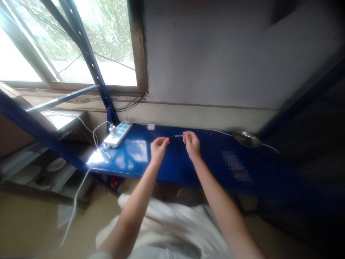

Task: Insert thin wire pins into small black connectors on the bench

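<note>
Both my hands are raised over a blue metal tabletop (172,169), with a thin pen-like stick (178,136) stretched between them. The stick is dark at its left end and clear or pale toward the right. My left hand (159,148) pinches the dark end between thumb and fingers. On the other side, my right hand (192,144) has its fingers closed at the pale end. The fingertips hide both ends, and the stick is too small to make out in detail.
A white power strip (118,134) with a plugged-in charger (112,130) lies at the table's left end. Its white cable (77,194) hangs off the edge. Along the back are a small white adapter (151,127), tiny bits, and a shiny metal dish (246,139). Blue posts (86,54) rise at left.
</note>
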Available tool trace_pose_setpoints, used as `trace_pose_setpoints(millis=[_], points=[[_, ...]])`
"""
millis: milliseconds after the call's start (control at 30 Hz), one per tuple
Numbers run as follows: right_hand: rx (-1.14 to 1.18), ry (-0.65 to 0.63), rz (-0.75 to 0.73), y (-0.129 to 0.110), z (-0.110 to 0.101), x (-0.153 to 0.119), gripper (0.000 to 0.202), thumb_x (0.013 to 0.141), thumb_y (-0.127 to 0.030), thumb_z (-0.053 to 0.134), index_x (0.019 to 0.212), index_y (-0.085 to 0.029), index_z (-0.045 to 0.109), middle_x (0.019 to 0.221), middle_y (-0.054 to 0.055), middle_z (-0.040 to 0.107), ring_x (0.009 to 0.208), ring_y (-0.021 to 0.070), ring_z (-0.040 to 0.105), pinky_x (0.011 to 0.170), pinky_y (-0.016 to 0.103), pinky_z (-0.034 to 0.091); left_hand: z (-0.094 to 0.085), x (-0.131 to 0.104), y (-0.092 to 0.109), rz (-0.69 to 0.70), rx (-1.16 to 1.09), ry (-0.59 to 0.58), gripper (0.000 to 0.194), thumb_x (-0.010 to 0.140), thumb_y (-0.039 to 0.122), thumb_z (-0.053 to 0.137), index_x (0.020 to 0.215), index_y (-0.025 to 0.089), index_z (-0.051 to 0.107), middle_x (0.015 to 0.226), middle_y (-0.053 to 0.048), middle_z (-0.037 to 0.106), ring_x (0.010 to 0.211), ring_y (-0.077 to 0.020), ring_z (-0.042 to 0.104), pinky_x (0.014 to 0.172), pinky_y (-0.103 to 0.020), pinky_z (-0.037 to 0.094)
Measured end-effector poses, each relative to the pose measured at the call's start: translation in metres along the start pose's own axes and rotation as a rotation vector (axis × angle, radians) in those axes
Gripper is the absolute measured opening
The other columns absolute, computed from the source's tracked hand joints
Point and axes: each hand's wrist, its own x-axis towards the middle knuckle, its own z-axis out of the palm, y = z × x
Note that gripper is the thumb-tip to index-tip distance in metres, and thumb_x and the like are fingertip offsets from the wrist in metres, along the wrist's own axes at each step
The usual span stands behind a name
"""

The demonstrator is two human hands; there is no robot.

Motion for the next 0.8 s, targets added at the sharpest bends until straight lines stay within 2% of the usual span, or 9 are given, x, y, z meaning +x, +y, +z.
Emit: trace_pose_setpoints(millis=[267,467,800], points=[[0.019,-0.042,0.000,0.000,0.000,-0.001,0.029,0.081,-0.048,0.049,0.081,-0.019,0.055,0.057,-0.003,0.049,0.053,0.0095,0.046,0.053,0.024,0.039,0.000,0.001,-0.003,-0.024,-0.044,0.012,0.032,0.066,0.039,0.070,0.082,0.012,0.066,0.071,-0.007,0.068,0.068,-0.0161,0.064,0.067,-0.027,0.050],[0.052,-0.152,0.083,0.000,0.003,0.002,0.032,0.080,-0.050,0.050,0.083,-0.019,0.056,0.056,-0.004,0.049,0.050,0.0094,0.044,0.051,0.024,0.038,0.005,0.000,0.002,-0.028,-0.049,-0.104,0.033,0.065,0.038,0.071,0.085,0.012,0.067,0.075,-0.009,0.069,0.070,-0.0164,0.064,0.068,-0.028,0.050],[0.076,-0.118,0.087,-0.002,0.001,0.001,0.033,0.079,-0.049,0.051,0.090,-0.019,0.055,0.058,-0.004,0.050,0.053,0.0096,0.047,0.051,0.024,0.039,0.014,0.009,0.009,0.044,0.036,-0.149,0.031,0.063,0.038,0.072,0.082,0.013,0.068,0.073,-0.007,0.067,0.064,-0.0139,0.061,0.064,-0.026,0.048]])
